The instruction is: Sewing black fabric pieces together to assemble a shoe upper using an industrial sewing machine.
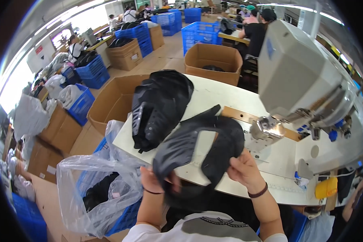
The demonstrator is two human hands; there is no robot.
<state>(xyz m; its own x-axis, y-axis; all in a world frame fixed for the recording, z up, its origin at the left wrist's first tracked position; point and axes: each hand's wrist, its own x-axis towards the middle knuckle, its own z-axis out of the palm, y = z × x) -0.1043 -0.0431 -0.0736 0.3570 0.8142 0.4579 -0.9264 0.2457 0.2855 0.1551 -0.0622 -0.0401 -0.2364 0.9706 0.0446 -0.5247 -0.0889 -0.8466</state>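
Observation:
Between my hands a black fabric piece (228,139) is stretched over the front edge of a white sewing table (213,90). It has a large opening through which the table top shows. My left hand (161,181) grips its lower left edge, with the fingers partly behind the cloth and somewhat blurred. On the opposite side, my right hand (243,168) pinches the edge with thumb and fingers. Just beyond lies a pile of similar black fabric pieces (163,101). The sewing machine (306,68) stands to the right, its shiny metal needle area (267,131) close to the cloth.
Left of the table, a blue crate (129,220) holds a clear plastic bag (80,173) with black items. Open cardboard boxes (213,50) stand beyond the table. A yellow cup-like object (326,188) is at the right edge. Several people work farther off among blue crates (199,34).

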